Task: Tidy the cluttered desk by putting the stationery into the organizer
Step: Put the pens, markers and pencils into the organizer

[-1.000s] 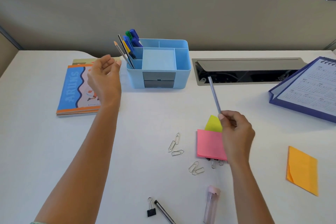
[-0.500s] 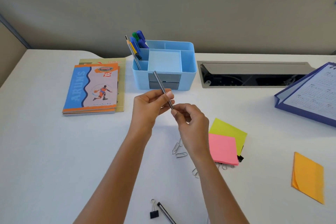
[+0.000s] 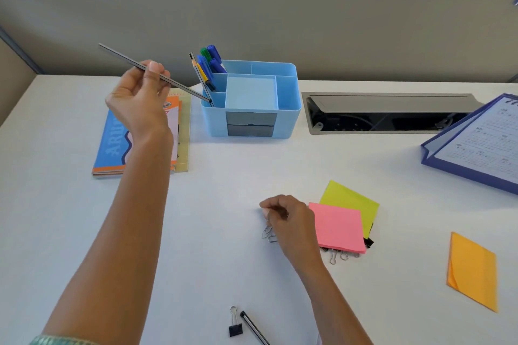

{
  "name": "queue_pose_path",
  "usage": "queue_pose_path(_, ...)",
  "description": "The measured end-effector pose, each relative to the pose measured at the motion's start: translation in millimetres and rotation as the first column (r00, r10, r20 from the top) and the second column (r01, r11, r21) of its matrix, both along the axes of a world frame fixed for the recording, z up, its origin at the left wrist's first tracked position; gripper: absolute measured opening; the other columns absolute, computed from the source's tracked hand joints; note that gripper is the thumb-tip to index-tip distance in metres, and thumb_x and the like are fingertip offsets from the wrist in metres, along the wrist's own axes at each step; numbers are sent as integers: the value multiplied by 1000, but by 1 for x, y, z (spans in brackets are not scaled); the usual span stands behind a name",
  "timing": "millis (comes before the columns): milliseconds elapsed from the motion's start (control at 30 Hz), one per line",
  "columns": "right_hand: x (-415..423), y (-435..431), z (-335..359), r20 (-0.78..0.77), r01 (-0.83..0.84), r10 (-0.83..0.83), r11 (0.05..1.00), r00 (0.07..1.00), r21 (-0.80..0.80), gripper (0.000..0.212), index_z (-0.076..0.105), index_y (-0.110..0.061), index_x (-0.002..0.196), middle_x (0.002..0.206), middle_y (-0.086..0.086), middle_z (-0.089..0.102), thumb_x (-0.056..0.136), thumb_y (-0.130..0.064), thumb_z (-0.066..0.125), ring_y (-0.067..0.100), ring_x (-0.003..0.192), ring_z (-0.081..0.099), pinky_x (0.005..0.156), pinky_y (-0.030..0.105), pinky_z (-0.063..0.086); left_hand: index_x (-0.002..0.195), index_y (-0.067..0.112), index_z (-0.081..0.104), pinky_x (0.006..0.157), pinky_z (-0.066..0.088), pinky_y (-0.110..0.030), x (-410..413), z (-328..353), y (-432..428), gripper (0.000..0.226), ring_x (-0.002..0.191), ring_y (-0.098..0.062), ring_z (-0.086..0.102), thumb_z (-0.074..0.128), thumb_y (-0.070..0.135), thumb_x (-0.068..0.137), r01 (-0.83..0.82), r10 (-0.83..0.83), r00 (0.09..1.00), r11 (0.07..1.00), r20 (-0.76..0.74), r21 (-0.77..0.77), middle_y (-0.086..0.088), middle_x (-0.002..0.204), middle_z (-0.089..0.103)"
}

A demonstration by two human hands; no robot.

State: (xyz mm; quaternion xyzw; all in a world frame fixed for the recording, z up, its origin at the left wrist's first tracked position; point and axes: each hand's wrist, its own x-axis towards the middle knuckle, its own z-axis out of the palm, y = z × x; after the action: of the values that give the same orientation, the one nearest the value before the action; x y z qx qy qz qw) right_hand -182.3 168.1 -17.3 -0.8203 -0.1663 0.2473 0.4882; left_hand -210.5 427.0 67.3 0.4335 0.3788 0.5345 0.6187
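Observation:
A light blue organizer [image 3: 288, 117] stands at the back of the white desk [image 3: 213, 218], with blue and green pens [image 3: 208, 64] upright in its left compartments. My left hand [image 3: 137, 101] pinches a grey pencil [image 3: 179, 85] held slanted, its lower tip at the organizer's front left compartment. My right hand [image 3: 286, 218] rests low on the desk with curled fingers over loose paper clips [image 3: 266, 234]; whether it holds one is hidden. Pink [image 3: 339, 227], yellow-green [image 3: 353, 202] and orange [image 3: 473, 269] sticky pads lie to the right. A black binder clip [image 3: 235, 326] and a dark pen [image 3: 253, 328] lie near the front edge.
Notebooks [image 3: 112, 145] are stacked left of the organizer, under my left arm. A recessed cable tray [image 3: 386, 113] opens behind the right side. A blue folder with printed sheets [image 3: 476, 148] lies at the far right. More clips [image 3: 340, 256] poke out beneath the pink pad.
My right hand passed the pencil to my left hand and dropped to the paper clips. My left hand carried the pencil up and left, bringing its tip to the organizer.

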Motion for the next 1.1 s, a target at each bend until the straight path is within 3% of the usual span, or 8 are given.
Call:
queue_pose_path(133,-2,-1,1,-3,2,-2,1000,1000,-6,30,68,-27,78,78,-6,67,86,0,56,16,71,66,70,40,57,94,3,70,81,58,-32,10,-6,6,12,81,-18,68,68,14,88,-4,5,1000,999,-31,41,-7,81,70)
queue_pose_path(300,1,-2,5,-26,-7,7,1000,1000,6,28,69,-23,81,78,0,68,87,0,55,24,72,69,70,45,58,103,5,73,80,57,-27,27,-24,3,22,81,-14,68,72,18,85,66,-59,979,997,-194,29,-11,93,74)
queue_pose_path(467,-14,-19,15,53,-197,204,975,978,-104,26,72,-24,79,81,-9,68,81,-1,60,1,67,61,67,20,52,110,10,72,80,59,-27,33,-37,2,33,82,-7,69,76,26,82,92,-74,933,995,-353,35,-1,96,74)
queue_pose_path(567,-33,-37,18,-5,-403,423,859,906,-316,17,70,-27,80,81,-12,65,79,-14,59,-1,69,58,68,16,48,115,9,70,84,58,-28,33,-40,3,40,89,-8,71,78,26,80,124,-109,925,992,-363,18,0,100,74)
queue_pose_path(700,-62,-55,20,-156,-609,634,598,757,-522,17,63,-24,95,100,-9,55,82,-32,57,15,97,58,86,24,44,117,12,69,88,57,-29,25,-44,2,44,93,-7,70,79,30,78,102,-81,917,994,-392,33,3,103,73)
queue_pose_path(833,-83,-62,27,-226,-674,722,421,654,-606,30,44,-18,106,99,-1,31,86,-38,55,20,92,42,74,32,37,120,13,67,92,56,-32,12,-52,-6,47,101,-11,67,77,33,80,80,-70,906,997,-417,7,3,111,71)
queue_pose_path(933,-92,-63,31,-174,-644,729,434,662,-631,21,32,-22,98,90,1,26,92,-29,51,19,91,35,61,30,31,122,12,66,93,55,-34,0,-55,-22,48,105,-13,66,76,34,81,59,-51,899,998,-436,6,4,114,69)
queue_pose_path(1100,-87,-66,25,-21,-530,656,589,754,-611,17,53,-17,107,109,0,50,93,-22,46,25,106,53,77,32,38,121,11,66,95,54,-34,-31,-62,-62,44,101,-8,67,75,29,83,103,-103,911,994,-399,-22,7,106,70)
